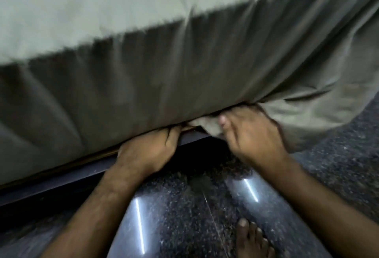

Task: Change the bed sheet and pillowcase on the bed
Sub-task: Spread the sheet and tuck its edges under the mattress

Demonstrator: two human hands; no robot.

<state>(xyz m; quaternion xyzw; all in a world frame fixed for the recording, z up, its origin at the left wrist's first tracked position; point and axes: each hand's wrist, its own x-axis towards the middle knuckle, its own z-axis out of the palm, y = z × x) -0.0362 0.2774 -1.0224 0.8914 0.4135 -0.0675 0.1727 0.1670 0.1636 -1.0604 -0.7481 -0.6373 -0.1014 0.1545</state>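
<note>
The far and left part of the view is filled by a mattress covered with a grey-green bed sheet (pixel 127 38), whose top is seen pale and whose near side face is seen darker and creased in vertical folds. Under the mattress, a thin brown board edge and a dark bed frame (pixel 61 183) are seen running from the lower left toward the centre. At the bottom edge of the mattress, left of centre, the left hand (pixel 146 151) is placed with its fingers (pixel 173 134) curled up and pushed under the sheet-covered edge, so that the fingertips are hidden; the sheet-covered lower edge appears to be gripped by this hand. Just to the right, a bunched fold of sheet is held by the right hand (pixel 254 134), with the thumb laid over the pale wad of cloth and the other fingers curled behind it, against the mattress bottom. From that hand, loose sheet is seen hanging down and spreading to the right over the floor (pixel 184 216), which is dark, speckled and glossy, with 2 bright streaks of reflected light. A bare foot (pixel 253 241) is seen on the floor at the near edge, right of centre. The whole picture is softened by motion blur.
</note>
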